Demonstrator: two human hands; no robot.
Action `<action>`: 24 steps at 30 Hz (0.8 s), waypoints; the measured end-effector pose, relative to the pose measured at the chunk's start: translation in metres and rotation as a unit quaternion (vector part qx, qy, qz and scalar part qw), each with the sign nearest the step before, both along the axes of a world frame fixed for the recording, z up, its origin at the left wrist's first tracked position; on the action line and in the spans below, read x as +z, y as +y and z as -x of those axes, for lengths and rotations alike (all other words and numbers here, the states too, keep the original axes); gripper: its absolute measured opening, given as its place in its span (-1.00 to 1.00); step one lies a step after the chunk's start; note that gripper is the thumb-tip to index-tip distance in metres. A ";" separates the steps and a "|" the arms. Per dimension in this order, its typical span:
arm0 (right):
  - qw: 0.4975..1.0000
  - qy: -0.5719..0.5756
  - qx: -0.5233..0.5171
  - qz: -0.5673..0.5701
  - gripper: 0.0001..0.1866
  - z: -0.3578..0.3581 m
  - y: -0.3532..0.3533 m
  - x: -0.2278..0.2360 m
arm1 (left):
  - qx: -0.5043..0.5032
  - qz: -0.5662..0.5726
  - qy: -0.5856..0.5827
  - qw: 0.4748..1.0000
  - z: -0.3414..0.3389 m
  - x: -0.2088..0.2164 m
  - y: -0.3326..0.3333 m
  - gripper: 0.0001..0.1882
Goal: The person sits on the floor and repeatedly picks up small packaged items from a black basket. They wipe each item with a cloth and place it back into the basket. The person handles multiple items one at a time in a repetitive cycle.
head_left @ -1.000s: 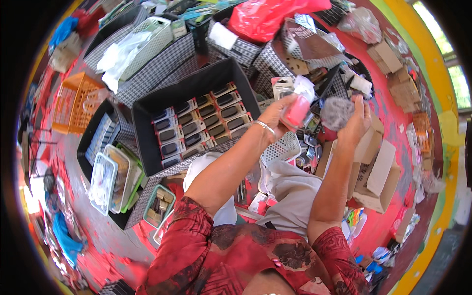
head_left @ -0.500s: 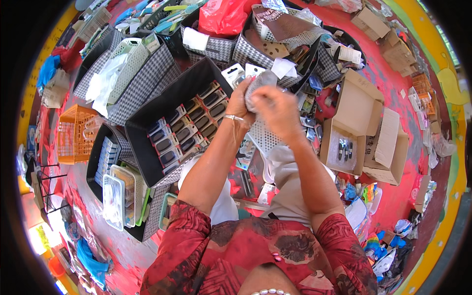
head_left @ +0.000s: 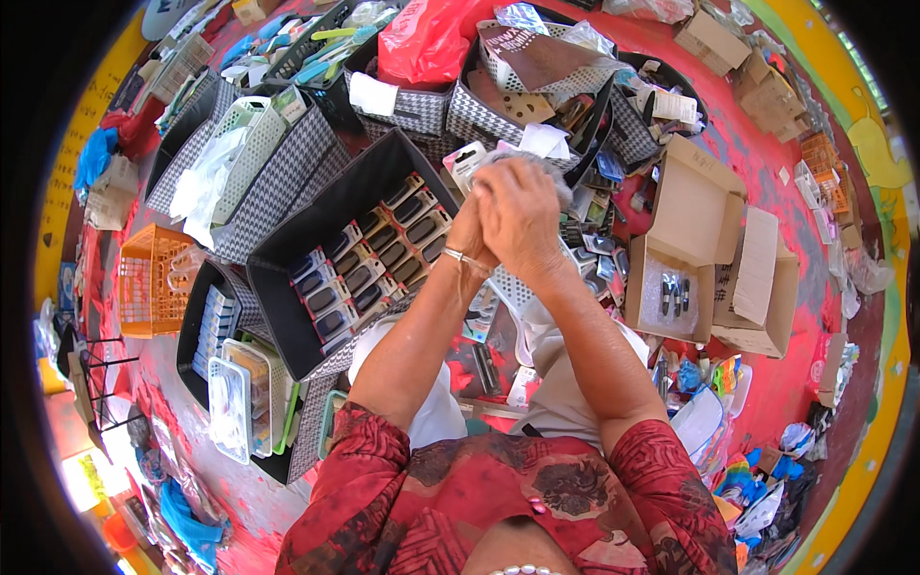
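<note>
My left hand (head_left: 466,233), with a bracelet at the wrist, is closed around a white-carded pack (head_left: 466,163) whose top end with a hanging hole sticks out past the fingers. My right hand (head_left: 522,206) lies over it, fingers curled on a grey cloth (head_left: 554,174) that bulges out beyond the knuckles. Most of the pack is hidden under both hands. Just left of them stands a black-lined houndstooth box (head_left: 287,222) holding rows of carded packs (head_left: 365,275), each with a dark oval item.
Houndstooth bins (head_left: 414,107) with mixed goods stand at the far side. An orange basket (head_left: 149,287) and clear-lidded containers (head_left: 230,407) are on the left. An open cardboard box (head_left: 678,244) with small dark items lies right. Below my hands is a white perforated basket (head_left: 515,292).
My right hand, blurred before, has settled over my left hand. The grey cloth now shows mainly behind the right knuckles. The view has shifted slightly.
</note>
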State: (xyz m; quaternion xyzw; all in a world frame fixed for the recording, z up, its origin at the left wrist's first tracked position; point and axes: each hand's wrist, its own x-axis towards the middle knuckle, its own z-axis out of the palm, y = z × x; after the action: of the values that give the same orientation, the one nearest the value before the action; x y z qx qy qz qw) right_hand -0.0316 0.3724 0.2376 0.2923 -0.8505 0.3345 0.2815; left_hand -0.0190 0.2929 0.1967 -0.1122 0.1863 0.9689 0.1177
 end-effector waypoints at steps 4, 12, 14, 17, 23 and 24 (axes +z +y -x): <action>0.991 -0.055 -0.079 0.088 -0.89 0.031 0.025 -0.004 | -0.030 0.169 0.027 0.985 -0.005 0.004 0.002 -0.57; 0.878 -0.275 -0.180 0.347 -0.77 0.050 0.069 0.007 | -0.043 -0.021 0.000 0.999 -0.001 0.015 -0.005 -0.55; 0.836 -0.345 -0.083 0.418 -0.74 0.043 0.058 0.005 | -0.004 -0.018 -0.034 0.999 0.001 0.014 -0.005 -0.56; 0.779 -0.481 -0.021 0.401 -0.72 0.034 0.044 0.002 | -0.011 -0.003 -0.032 0.999 0.002 0.012 -0.007 -0.59; 0.717 -0.529 -0.004 0.455 -0.83 0.037 0.049 0.001 | -0.025 0.124 -0.016 0.992 0.004 0.001 -0.011 -0.57; 0.727 -0.513 -0.015 0.456 -0.84 0.038 0.051 0.000 | -0.012 0.113 -0.010 0.993 0.004 0.000 -0.012 -0.56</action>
State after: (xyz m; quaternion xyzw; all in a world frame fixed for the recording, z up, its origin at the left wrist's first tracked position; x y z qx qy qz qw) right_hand -0.0696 0.4230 0.2379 -0.1000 -0.6150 0.7765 -0.0937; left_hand -0.0233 0.2814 0.1964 -0.1324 0.2951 0.9389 0.1179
